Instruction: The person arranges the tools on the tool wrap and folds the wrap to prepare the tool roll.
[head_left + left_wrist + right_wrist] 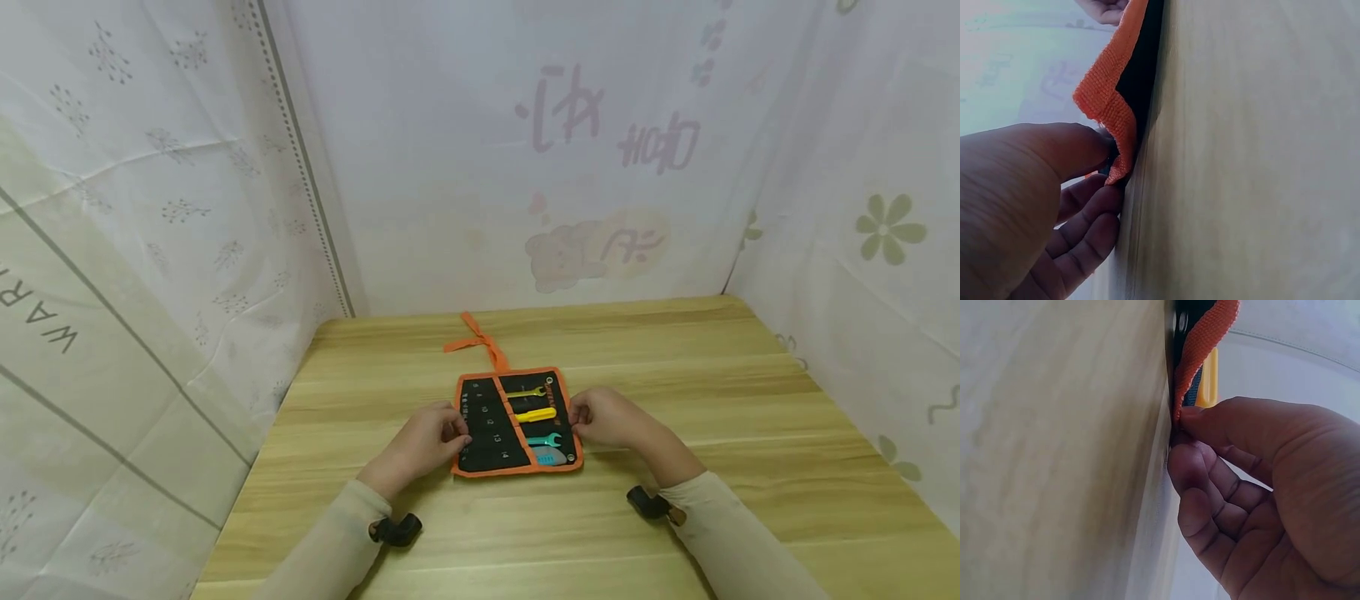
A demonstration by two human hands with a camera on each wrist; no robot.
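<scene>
A black tool pouch [483, 425] with orange edging lies spread on the table. Its pockets, printed with numbers, hold a yellow wrench [527, 392], a yellow handle [536, 414], a teal wrench [544, 440] and a grey-and-teal tool [549, 457] whose kind I cannot tell. At the pouch's left edge, my left hand [429, 442] pinches the border between thumb and fingers; the left wrist view shows the orange edging [1110, 94] bent up there. My right hand [609, 418] pinches the opposite edge, with the orange trim [1200, 347] rising from the thumb tip in the right wrist view.
Orange tie straps [483, 342] stretch from the pouch's top edge toward the back of the wooden table [660, 358]. Printed curtains [465, 167] hang behind the table and at both sides. Each sleeve carries a black wrist camera [397, 530].
</scene>
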